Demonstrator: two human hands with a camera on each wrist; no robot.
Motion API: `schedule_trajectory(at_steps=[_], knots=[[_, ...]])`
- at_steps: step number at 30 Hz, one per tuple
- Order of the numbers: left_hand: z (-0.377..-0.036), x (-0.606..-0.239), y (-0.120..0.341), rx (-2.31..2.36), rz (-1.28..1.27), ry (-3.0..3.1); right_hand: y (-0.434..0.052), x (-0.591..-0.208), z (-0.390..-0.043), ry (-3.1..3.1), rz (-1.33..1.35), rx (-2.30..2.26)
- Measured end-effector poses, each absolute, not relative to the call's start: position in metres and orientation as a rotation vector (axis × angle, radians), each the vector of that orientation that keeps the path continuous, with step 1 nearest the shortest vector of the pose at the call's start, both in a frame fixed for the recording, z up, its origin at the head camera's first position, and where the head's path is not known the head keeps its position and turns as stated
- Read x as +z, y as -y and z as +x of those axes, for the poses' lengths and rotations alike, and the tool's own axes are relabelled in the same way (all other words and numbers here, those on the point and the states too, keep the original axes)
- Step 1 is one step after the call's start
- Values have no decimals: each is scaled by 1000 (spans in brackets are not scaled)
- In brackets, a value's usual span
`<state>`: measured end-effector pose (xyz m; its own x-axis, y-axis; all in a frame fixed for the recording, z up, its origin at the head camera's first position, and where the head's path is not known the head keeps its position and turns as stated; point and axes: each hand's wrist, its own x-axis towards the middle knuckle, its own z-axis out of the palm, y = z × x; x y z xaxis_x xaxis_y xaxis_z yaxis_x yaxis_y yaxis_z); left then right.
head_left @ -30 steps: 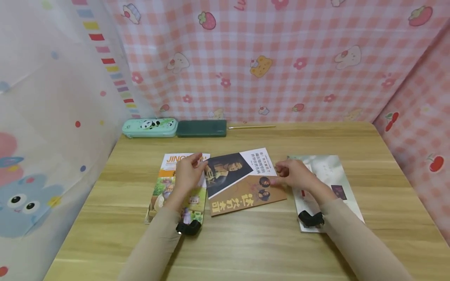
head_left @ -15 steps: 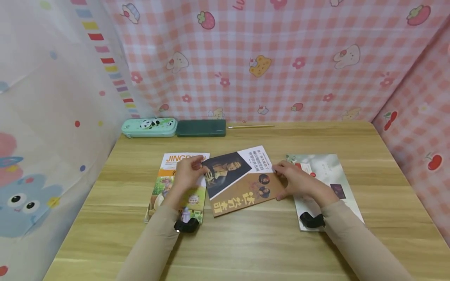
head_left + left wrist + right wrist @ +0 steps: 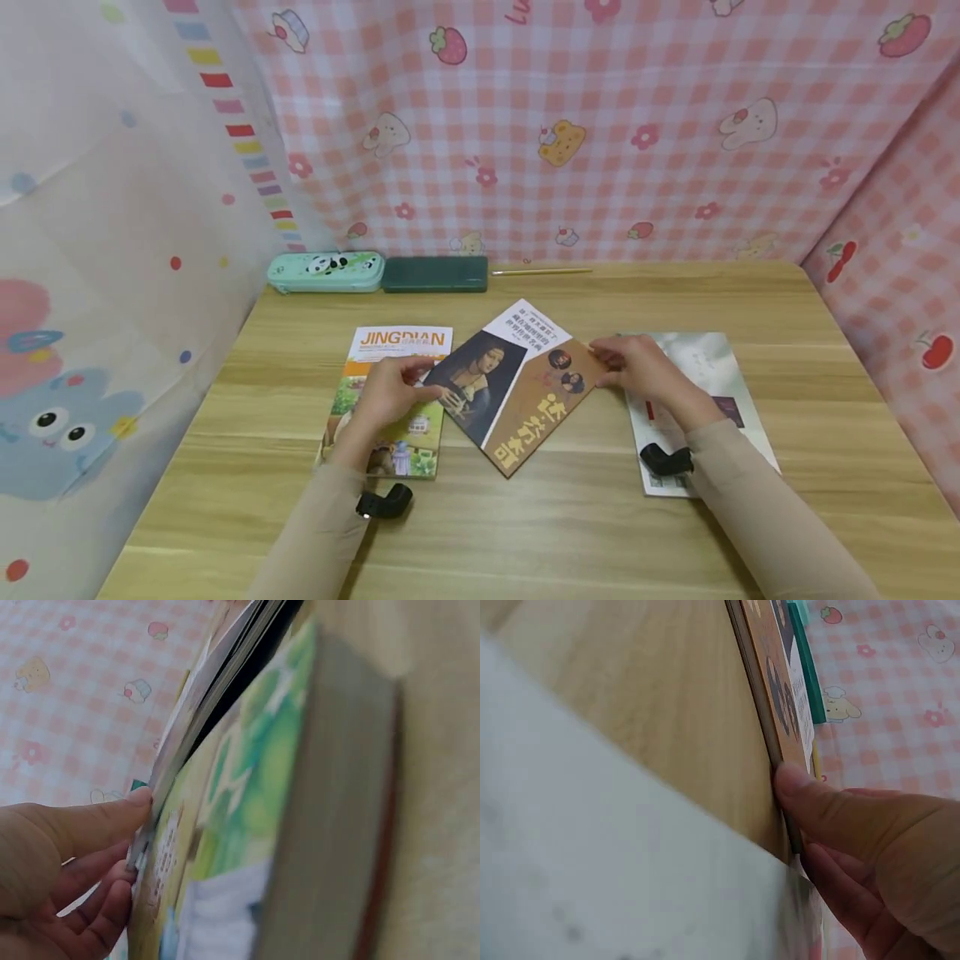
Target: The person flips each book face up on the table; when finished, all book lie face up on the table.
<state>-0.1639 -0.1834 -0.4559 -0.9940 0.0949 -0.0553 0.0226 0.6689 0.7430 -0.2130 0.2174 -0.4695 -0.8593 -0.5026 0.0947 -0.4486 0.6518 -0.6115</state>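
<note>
Head cam had a panda pencil case at the back left of the table, then the JINGDIAN book lying nearer. Over that, the left hand pinched the left corner of the brown-and-black book, thumb and fingers barely apart. That one was angled cornerwise, mid-table. The right hand pinched its right corner just as narrowly, pale green book partly under that hand.

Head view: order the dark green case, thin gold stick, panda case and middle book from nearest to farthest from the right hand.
1. Middle book: right corner pinched by the right hand.
2. Thin gold stick: back row, right end.
3. Dark green case: back row, centre.
4. Panda case: back row, left end.
</note>
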Motion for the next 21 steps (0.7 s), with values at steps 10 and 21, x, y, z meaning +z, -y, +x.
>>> schedule_trajectory(at_steps=[10,21], knots=[[-135,-459,169,1407,100,-2649,-212,-476,-225,-2747,-470,-1259],[-106,-461,142,1356,229,-2687,-206,-479,-235,-2647,-392,-1350]])
